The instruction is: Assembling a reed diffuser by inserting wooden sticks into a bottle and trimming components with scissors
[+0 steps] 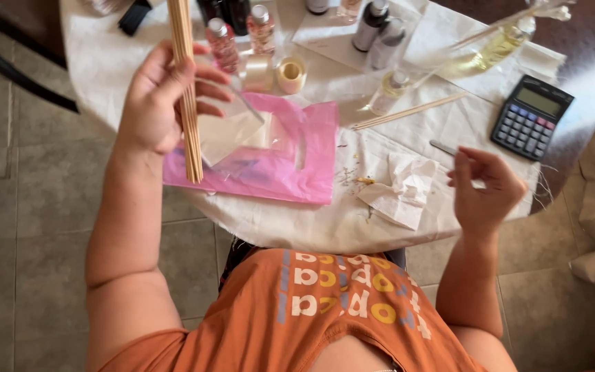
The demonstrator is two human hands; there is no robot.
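Small glass bottles [379, 26], two tape rolls [275, 73] and a dark calculator [531, 116] crowd the cloth-covered worktop [297, 224]. The left hand [163, 100] is curled tight around a bundle of thin wooden sticks [187, 89], held upright above a glossy pink plastic bag [290, 165]. The right hand [485, 187] hovers half-curled, holding nothing, beside crumpled white tissue [404, 189]; loose sticks [408, 110] lie nearby
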